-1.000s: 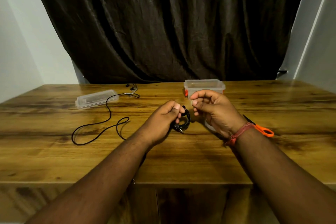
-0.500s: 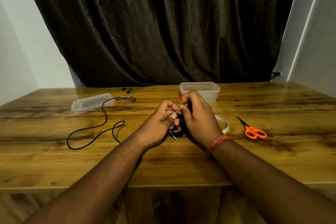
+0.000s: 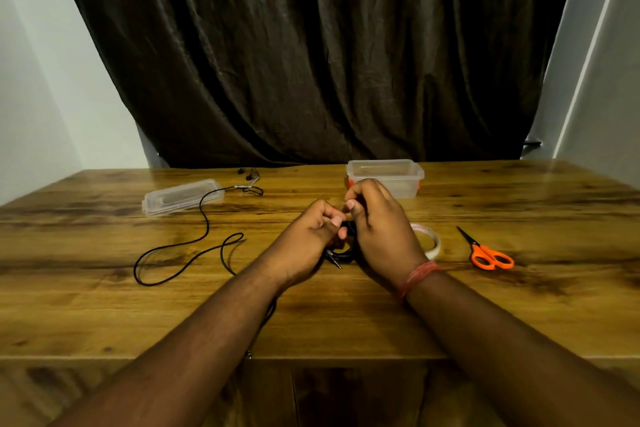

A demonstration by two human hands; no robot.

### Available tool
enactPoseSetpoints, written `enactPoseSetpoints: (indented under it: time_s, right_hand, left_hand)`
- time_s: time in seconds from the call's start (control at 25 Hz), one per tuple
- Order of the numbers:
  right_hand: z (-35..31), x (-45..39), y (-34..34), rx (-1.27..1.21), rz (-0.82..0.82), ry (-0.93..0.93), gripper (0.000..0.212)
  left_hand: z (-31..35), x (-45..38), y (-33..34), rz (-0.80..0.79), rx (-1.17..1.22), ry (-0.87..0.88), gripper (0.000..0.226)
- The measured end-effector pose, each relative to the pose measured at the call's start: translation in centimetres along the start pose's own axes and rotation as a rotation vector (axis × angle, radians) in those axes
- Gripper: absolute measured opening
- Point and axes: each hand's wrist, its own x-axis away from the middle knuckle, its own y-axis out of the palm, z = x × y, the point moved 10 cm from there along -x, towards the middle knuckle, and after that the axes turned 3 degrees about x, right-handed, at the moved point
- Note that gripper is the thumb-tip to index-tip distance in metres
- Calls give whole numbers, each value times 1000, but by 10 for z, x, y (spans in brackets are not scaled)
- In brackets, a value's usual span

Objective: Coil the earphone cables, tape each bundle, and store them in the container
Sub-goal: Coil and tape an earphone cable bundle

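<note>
Dark brown curtain folds hang behind a glossy wooden table (image 3: 104,315), and over its middle both hands meet on a small black coiled earphone bundle (image 3: 341,255) whose metal jack plug pokes out below. The left hand (image 3: 304,243) grips the coil with curled fingers; the right hand (image 3: 379,229), a red thread band at its wrist, curls over the coil's far side with thumb and fingertips pinched at its top. Most of the coil is hidden between the palms, and whether tape is on it cannot be made out. A clear tape roll (image 3: 431,243) shows half-covered behind the right wrist, orange-handled scissors (image 3: 486,253) beside it. Farther back stands the clear plastic container (image 3: 391,173); its clear lid (image 3: 181,196) lies left, by a loose black earphone cable (image 3: 204,232). Compared with half a second ago, the hands' grip looks nearly unchanged.
</note>
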Motion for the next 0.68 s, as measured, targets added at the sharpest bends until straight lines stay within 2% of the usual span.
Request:
enactPoseSetpoints:
  time_s: [0.12,0.36,0.48,0.68]
  right_hand:
    - [-10,1,14,-33,-103,-11,11]
    - [-17,4,15,98,-124,-90,14]
    - [-17,2,13,73,-131,-69,21]
    - [-13,2,11,83,-121,-65,16]
  left_hand:
    - [4,-4,-5,52,-53,38,13]
    - [5,-6,-8,147,-45,47,10]
    - [7,-7,-8,150,10,37,10]
    - [4,-6,-5,114,2,13,11]
